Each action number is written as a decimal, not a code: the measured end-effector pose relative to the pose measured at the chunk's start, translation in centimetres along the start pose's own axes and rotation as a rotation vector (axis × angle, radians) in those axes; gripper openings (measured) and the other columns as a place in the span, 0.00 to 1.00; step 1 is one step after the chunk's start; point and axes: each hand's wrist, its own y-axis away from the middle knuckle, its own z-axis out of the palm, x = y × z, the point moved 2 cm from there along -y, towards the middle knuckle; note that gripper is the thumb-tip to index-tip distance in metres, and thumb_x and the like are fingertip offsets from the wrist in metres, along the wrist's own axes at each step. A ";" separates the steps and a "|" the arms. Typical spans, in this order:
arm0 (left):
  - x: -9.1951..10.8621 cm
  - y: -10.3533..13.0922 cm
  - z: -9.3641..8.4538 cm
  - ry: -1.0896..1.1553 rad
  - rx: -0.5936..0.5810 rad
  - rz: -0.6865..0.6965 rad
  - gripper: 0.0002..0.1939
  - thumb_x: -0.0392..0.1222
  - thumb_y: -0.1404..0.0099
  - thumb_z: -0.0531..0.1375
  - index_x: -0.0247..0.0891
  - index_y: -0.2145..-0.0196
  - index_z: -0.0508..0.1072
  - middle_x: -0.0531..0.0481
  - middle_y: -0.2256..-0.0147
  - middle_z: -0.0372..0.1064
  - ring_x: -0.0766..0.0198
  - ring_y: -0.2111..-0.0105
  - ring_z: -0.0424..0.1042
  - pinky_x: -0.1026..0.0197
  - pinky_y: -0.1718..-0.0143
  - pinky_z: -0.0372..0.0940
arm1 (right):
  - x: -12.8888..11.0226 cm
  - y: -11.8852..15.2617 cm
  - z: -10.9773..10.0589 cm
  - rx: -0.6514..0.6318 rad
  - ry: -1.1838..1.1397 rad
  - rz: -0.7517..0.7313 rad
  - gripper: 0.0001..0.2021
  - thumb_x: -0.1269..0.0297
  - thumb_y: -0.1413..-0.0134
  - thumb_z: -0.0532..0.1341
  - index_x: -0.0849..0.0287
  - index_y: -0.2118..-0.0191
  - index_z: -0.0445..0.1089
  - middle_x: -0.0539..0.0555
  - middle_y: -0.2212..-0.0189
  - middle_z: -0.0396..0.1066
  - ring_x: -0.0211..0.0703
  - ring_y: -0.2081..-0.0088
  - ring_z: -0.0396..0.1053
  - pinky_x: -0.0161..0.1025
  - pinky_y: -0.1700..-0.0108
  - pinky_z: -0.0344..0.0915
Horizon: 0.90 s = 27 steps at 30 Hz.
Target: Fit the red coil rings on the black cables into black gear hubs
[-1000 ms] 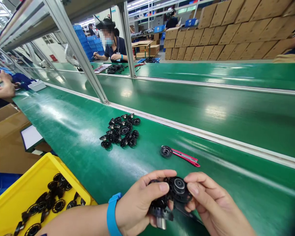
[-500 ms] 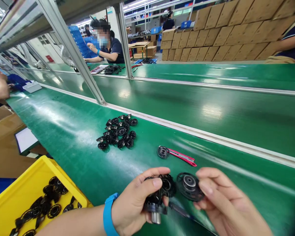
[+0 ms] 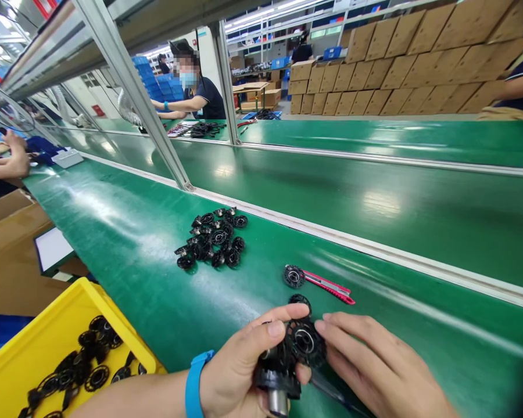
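Several black toothed wheels with metal hubs are bunched in my left hand [image 3: 239,360], which is closed around them. A bright metal shaft [image 3: 278,402] points down from the lowest one. At the right of the bunch is a black wheel [image 3: 305,341] with a ringed centre. The fingertips of my right hand [image 3: 375,360] grip its right edge; the thumb is hidden. Behind the bunch another black wheel [image 3: 300,301] shows partly. Farther off, a single wheel [image 3: 293,277] lies against the tip of a red utility knife [image 3: 330,287] on the green bench.
A pile of black wheels [image 3: 213,239] lies on the bench [image 3: 126,232]. At lower left stands a yellow bin [image 3: 108,316] with more wheels. A dark, thin object [image 3: 331,390] lies below my hands. Metal posts [image 3: 135,96] rise along the bench; a co-worker [image 3: 200,96] sits across.
My right hand has brought its wheel left against the bunch in my left hand, and its fingers have straightened. The camera view has shifted slightly.
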 end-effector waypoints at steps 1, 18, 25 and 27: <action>0.1 0.0 -0.1 0.004 0.000 -0.008 0.29 0.51 0.43 0.71 0.42 0.46 0.74 0.48 0.63 0.73 0.69 0.70 0.76 0.74 0.78 0.62 | -0.1 0.2 -0.4 -0.020 -0.015 -0.041 0.20 0.68 0.35 0.56 0.52 0.40 0.67 0.57 0.52 0.76 0.46 0.54 0.76 0.40 0.53 0.72; -0.8 -1.2 -0.9 -0.123 -0.020 0.046 0.26 0.56 0.42 0.69 0.36 0.53 0.78 0.44 0.58 0.74 0.66 0.69 0.77 0.69 0.72 0.68 | -0.8 -1.4 0.1 0.066 -1.276 1.182 0.20 0.45 0.51 0.70 0.57 0.62 0.79 0.54 0.72 0.74 0.37 0.75 0.69 0.34 0.70 0.70; -0.9 -1.1 -1.2 -0.221 0.076 -0.011 0.27 0.44 0.59 0.79 0.39 0.61 0.78 0.51 0.68 0.72 0.70 0.71 0.73 0.70 0.71 0.62 | -1.7 -1.5 0.5 0.039 -1.483 1.352 0.23 0.42 0.55 0.71 0.59 0.64 0.77 0.51 0.79 0.68 0.35 0.78 0.66 0.32 0.73 0.67; -0.9 -1.1 -1.5 -0.232 0.078 -0.039 0.28 0.43 0.60 0.79 0.40 0.60 0.78 0.52 0.68 0.72 0.71 0.72 0.71 0.69 0.71 0.62 | -1.7 -1.3 0.5 0.043 -1.460 1.350 0.23 0.42 0.54 0.70 0.59 0.64 0.77 0.51 0.79 0.68 0.35 0.78 0.66 0.32 0.73 0.68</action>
